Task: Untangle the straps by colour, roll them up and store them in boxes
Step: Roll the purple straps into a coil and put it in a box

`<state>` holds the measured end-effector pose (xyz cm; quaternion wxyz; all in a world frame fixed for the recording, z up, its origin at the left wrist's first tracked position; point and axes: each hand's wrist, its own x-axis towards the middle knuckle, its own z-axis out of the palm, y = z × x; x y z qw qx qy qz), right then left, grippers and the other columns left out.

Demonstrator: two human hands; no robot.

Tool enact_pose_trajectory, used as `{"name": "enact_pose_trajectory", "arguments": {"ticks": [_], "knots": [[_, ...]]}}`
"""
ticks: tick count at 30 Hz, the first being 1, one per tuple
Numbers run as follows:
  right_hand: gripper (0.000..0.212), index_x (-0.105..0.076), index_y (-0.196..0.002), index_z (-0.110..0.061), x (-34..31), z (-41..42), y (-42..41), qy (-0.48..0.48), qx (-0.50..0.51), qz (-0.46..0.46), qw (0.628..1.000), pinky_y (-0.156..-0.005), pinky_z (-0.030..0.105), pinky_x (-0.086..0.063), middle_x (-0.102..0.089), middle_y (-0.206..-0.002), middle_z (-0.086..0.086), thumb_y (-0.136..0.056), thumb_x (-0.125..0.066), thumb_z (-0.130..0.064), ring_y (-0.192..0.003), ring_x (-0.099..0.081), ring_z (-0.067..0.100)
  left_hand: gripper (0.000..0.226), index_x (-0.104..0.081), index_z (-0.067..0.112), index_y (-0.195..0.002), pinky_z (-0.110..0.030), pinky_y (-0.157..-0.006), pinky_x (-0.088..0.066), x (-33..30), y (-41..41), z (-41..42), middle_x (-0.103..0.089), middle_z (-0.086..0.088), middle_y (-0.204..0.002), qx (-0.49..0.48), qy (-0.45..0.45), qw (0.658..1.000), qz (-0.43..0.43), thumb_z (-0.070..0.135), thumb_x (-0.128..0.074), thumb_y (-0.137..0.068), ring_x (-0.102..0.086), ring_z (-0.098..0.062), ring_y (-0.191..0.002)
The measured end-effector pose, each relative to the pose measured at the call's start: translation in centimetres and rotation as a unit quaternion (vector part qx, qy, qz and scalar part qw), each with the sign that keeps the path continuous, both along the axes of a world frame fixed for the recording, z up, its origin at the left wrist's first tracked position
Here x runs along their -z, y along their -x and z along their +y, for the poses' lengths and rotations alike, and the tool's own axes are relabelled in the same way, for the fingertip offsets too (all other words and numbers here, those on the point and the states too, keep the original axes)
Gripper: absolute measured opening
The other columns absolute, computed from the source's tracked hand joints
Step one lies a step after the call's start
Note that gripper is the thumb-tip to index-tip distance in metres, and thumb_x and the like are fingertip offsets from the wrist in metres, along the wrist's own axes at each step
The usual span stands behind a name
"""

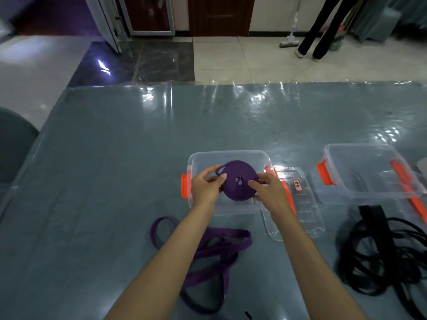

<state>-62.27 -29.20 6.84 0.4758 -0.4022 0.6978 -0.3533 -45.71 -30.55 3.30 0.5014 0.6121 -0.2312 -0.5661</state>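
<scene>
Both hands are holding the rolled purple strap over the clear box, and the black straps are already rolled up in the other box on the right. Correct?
Not quite. The head view shows the black straps lying loose on the table, in front of the other box. The rest holds: left hand and right hand hold the rolled purple strap over the clear box.

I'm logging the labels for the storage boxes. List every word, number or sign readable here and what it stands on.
Small red-edged label on the clear lid lying right of the near box: dark characters on white, too small and blurred to read.
Rolled purple strap, loose purple strap, black straps and the far box: no text visible.
</scene>
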Motion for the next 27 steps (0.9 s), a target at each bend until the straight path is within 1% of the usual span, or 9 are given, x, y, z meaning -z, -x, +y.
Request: {"name": "enact_pose_trajectory", "arguments": {"ticks": [2,4,7,9,11,13,16,21,27], "knots": [[0.02,-0.071,-0.119,-0.003,1.0,-1.6,0.2,-0.023,-0.035,0.051,0.998,-0.097,0.051,-0.06,-0.073,-0.111,0.011,-0.101,-0.068,-0.011,-0.107,-0.072,0.031,0.033,-0.073,0.015,-0.123,-0.041,-0.082,-0.067,1.5,0.1,-1.7,-0.079,-0.012,-0.107,0.007,-0.03,0.999,-0.025,0.001,-0.078,-0.094,-0.078,-0.026,-0.095],[0.026,-0.071,-0.123,0.0,2.1,-3.1,0.1,-0.048,-0.065,0.089,0.993,-0.101,0.054,-0.057,-0.074,-0.114,0.017,-0.101,-0.067,-0.013,-0.11,-0.071,0.034,0.031,-0.073,0.015,-0.122,-0.049,-0.093,-0.064,3.1,0.2,-3.2,-0.076,-0.014,-0.113,0.013,-0.059,0.996,-0.066,0.0,-0.076,-0.095,-0.075,-0.031,-0.104],[0.018,-0.074,-0.105,-0.001,4.1,-4.8,-0.1,-0.095,-0.127,0.141,0.977,-0.096,0.052,-0.059,-0.074,-0.101,0.018,-0.101,-0.064,-0.016,-0.097,-0.07,0.034,0.031,-0.072,0.014,-0.124,-0.048,-0.1,-0.06,5.4,0.3,-4.8,-0.074,-0.013,-0.121,0.037,-0.091,0.988,-0.122,-0.001,-0.072,-0.097,-0.072,-0.031,-0.111],[0.02,-0.068,-0.088,-0.009,5.7,-5.6,-0.3,-0.135,-0.174,0.185,0.958,-0.085,0.045,-0.059,-0.07,-0.092,0.015,-0.102,-0.059,-0.018,-0.084,-0.066,0.029,0.03,-0.072,0.012,-0.124,-0.042,-0.102,-0.059,6.8,0.3,-5.6,-0.074,-0.011,-0.126,0.055,-0.104,0.979,-0.165,-0.001,-0.071,-0.097,-0.07,-0.028,-0.113],[0.018,-0.063,-0.087,-0.013,7.1,-6.3,-0.5,-0.172,-0.205,0.204,0.942,-0.08,0.04,-0.059,-0.072,-0.094,0.013,-0.103,-0.057,-0.019,-0.083,-0.068,0.028,0.032,-0.072,0.01,-0.127,-0.036,-0.1,-0.057,7.9,0.3,-6.2,-0.073,-0.009,-0.127,0.076,-0.123,0.969,-0.202,-0.002,-0.071,-0.097,-0.069,-0.028,-0.116],[0.012,-0.063,-0.098,-0.01,8.2,-6.9,-0.5,-0.196,-0.222,0.202,0.933,-0.086,0.045,-0.064,-0.074,-0.102,0.017,-0.103,-0.056,-0.019,-0.093,-0.074,0.032,0.032,-0.073,0.007,-0.128,-0.031,-0.093,-0.056,8.7,0.2,-6.6,-0.074,-0.01,-0.125,0.088,-0.145,0.961,-0.22,-0.002,-0.07,-0.097,-0.069,-0.028,-0.115],[0.016,-0.064,-0.105,-0.007,9.4,-8.0,-0.6,-0.227,-0.228,0.19,0.928,-0.091,0.05,-0.064,-0.073,-0.108,0.018,-0.103,-0.057,-0.021,-0.099,-0.074,0.036,0.027,-0.075,-0.003,-0.122,-0.027,-0.079,-0.051,9.7,0.3,-7.1,-0.075,-0.014,-0.11,0.098,-0.175,0.951,-0.235,-0.005,-0.068,-0.096,-0.072,-0.029,-0.104],[0.019,-0.065,-0.109,-0.003,10.7,-9.4,-0.7,-0.25,-0.207,0.166,0.931,-0.089,0.05,-0.065,-0.071,-0.109,0.018,-0.102,-0.058,-0.019,-0.099,-0.073,0.036,0.023,-0.075,-0.008,-0.118,-0.029,-0.076,-0.054,10.5,0.6,-7.9,-0.075,-0.024,-0.115,0.134,-0.194,0.933,-0.271,-0.007,-0.066,-0.096,-0.074,-0.036,-0.106],[0.016,-0.068,-0.101,-0.004,10.0,-9.4,-1.1,-0.218,-0.222,0.175,0.934,-0.095,0.054,-0.061,-0.073,-0.109,0.022,-0.1,-0.057,-0.016,-0.103,-0.073,0.04,0.016,-0.073,0.0,-0.11,-0.03,-0.073,-0.047,9.7,0.4,-7.9,-0.074,-0.016,-0.107,0.173,-0.179,0.907,-0.341,-0.002,-0.066,-0.097,-0.071,-0.031,-0.1]]}}
